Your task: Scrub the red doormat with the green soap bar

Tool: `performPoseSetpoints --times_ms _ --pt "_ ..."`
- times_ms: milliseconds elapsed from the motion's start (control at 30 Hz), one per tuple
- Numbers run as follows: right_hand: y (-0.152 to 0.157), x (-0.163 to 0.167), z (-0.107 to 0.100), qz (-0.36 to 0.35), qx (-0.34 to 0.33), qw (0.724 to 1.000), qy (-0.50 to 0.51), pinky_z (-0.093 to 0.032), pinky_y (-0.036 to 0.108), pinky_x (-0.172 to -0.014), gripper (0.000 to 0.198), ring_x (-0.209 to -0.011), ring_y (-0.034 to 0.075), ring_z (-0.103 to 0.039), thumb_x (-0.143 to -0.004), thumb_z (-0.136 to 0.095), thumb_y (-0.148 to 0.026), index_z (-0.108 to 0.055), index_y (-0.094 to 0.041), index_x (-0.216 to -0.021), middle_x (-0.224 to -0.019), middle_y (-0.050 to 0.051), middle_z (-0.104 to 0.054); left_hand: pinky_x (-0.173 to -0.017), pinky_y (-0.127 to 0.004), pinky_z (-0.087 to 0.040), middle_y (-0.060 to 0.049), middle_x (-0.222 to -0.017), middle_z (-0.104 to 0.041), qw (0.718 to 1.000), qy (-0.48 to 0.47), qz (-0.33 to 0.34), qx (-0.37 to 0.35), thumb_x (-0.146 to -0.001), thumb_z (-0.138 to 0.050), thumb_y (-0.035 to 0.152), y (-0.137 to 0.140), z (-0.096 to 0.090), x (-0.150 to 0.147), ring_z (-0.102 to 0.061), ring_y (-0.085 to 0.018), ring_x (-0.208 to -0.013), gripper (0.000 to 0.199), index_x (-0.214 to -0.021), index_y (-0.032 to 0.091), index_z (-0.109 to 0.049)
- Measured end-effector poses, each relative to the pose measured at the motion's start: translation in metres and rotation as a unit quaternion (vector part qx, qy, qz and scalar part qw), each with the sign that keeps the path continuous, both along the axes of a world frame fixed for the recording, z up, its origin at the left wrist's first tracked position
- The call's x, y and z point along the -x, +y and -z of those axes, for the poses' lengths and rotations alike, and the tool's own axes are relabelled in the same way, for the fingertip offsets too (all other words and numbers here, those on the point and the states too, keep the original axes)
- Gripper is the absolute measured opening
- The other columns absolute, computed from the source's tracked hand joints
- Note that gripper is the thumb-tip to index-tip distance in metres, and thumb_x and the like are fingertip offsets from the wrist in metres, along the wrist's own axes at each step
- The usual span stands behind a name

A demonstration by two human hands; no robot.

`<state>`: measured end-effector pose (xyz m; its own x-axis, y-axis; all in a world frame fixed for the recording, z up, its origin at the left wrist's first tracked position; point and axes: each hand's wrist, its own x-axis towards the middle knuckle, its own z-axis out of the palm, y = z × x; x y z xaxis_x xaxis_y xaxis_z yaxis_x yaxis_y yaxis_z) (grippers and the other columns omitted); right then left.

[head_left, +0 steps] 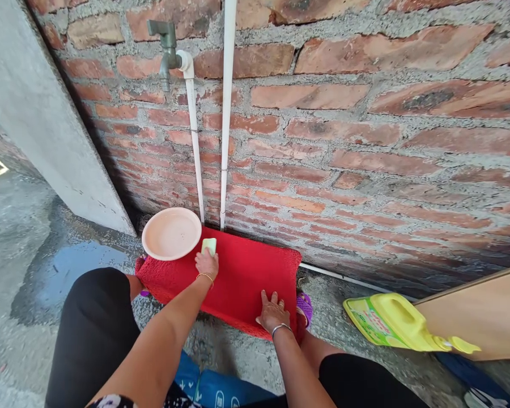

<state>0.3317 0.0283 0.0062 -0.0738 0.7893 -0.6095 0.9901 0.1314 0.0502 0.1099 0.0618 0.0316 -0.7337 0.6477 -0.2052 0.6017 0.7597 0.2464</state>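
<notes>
Left hand (207, 264) grips a pale green bar (209, 245) (soaplike, from here); right hand (273, 311), fingers spread, rests on the red mat (242, 272).

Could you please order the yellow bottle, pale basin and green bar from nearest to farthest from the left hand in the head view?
1. Green bar: held in the left hand.
2. Pale basin: just to the left.
3. Yellow bottle: lying far right.
</notes>
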Motion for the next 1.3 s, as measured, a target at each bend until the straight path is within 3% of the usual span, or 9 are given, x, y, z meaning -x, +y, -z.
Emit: performPoseSetpoints --times_ms 167,333,433,600,733,900,1067,1200,1300 --pt "0.0 0.002 -0.002 0.004 -0.008 1.0 -0.012 -0.037 0.053 -0.104 0.091 -0.144 0.039 -0.029 -0.077 -0.073 -0.028 -0.027 -0.026 -0.155 -0.161 0.023 -0.018 -0.078 -0.037 -0.049 -0.017 -0.114 -0.056 0.999 0.026 -0.027 0.013 -0.094 -0.045 0.042 0.001 0.018 -0.02 -0.056 -0.028 -0.102 0.044 -0.132 0.021 -0.055" --pt "0.0 0.003 -0.001 0.004 -0.007 1.0 -0.017 -0.037 0.053 -0.105 0.092 -0.144 0.039 -0.03 -0.076 -0.074 -0.026 -0.026 -0.025 -0.155 -0.161 0.022 -0.019 -0.097 -0.043 -0.044 -0.013 -0.133 -0.051 0.927 -0.025 0.375 0.001 -0.087 -0.057 0.047 -0.012 0.04 -0.091 -0.05 -0.029 -0.118 0.052 -0.136 0.03 -0.053" --pt "0.0 0.003 -0.001 0.003 -0.004 1.0 -0.022 -0.037 0.051 -0.105 0.091 -0.144 0.039 -0.03 -0.078 -0.072 -0.026 -0.025 -0.024 -0.156 -0.161 0.022 -0.019 -0.1 -0.044 -0.042 -0.011 -0.134 -0.051 0.884 -0.03 0.466 -0.02 -0.087 -0.056 0.05 -0.007 0.035 -0.09 -0.049 -0.029 -0.119 0.052 -0.137 0.033 -0.052" --pt "-0.001 0.001 0.003 -0.006 -0.013 1.0 -0.016 -0.037 0.054 -0.104 0.09 -0.143 0.039 -0.032 -0.078 -0.072 -0.028 -0.027 -0.026 -0.155 -0.16 0.023 -0.021 -0.088 -0.036 -0.046 -0.016 -0.122 -0.056 0.986 -0.011 0.168 -0.014 -0.094 -0.047 0.044 0.025 0.009 -0.019 -0.054 -0.027 -0.109 0.048 -0.136 0.023 -0.052" --pt "-0.001 0.001 0.005 -0.003 -0.021 1.0 -0.006 -0.037 0.055 -0.103 0.092 -0.142 0.041 -0.032 -0.075 -0.075 -0.028 -0.028 -0.025 -0.154 -0.16 0.025 -0.021 -0.082 -0.036 -0.047 -0.02 -0.121 -0.055 0.999 -0.029 -0.033 0.006 -0.095 -0.044 0.041 0.038 0.004 0.007 -0.055 -0.029 -0.11 0.048 -0.136 0.016 -0.049" --pt "0.001 0.002 0.005 -0.004 -0.015 1.0 -0.014 -0.039 0.053 -0.102 0.089 -0.142 0.041 -0.033 -0.077 -0.072 -0.027 -0.028 -0.025 -0.155 -0.159 0.024 -0.022 -0.092 -0.041 -0.045 -0.018 -0.13 -0.052 0.98 -0.049 0.192 0.026 -0.09 -0.051 0.042 0.019 0.026 -0.059 -0.051 -0.031 -0.116 0.053 -0.139 0.022 -0.048" --pt "0.002 0.003 0.002 -0.002 0.002 1.0 -0.021 -0.038 0.053 -0.104 0.088 -0.143 0.04 -0.03 -0.077 -0.069 -0.024 -0.028 -0.025 -0.155 -0.16 0.023 -0.021 -0.104 -0.041 -0.04 -0.009 -0.139 -0.048 0.872 -0.107 0.478 0.0 -0.082 -0.064 0.046 0.007 0.033 -0.1 -0.046 -0.03 -0.124 0.057 -0.136 0.034 -0.053" --pt "0.0 0.004 -0.004 -0.007 -0.006 1.0 -0.022 -0.039 0.051 -0.103 0.085 -0.143 0.04 -0.032 -0.08 -0.065 -0.02 -0.026 -0.023 -0.156 -0.16 0.021 -0.023 -0.101 -0.045 -0.04 -0.017 -0.134 -0.05 0.926 -0.076 0.369 0.0 -0.092 -0.048 0.044 0.026 0.02 -0.055 -0.049 -0.033 -0.121 0.054 -0.141 0.021 -0.047" --pt "-0.002 0.004 -0.004 -0.01 -0.013 1.0 -0.02 -0.039 0.05 -0.102 0.084 -0.142 0.04 -0.033 -0.08 -0.065 -0.02 -0.027 -0.024 -0.156 -0.16 0.021 -0.024 -0.096 -0.041 -0.043 -0.017 -0.124 -0.058 0.995 -0.057 0.086 -0.01 -0.096 -0.041 0.042 0.048 0.007 -0.009 -0.055 -0.029 -0.114 0.049 -0.138 0.017 -0.049"
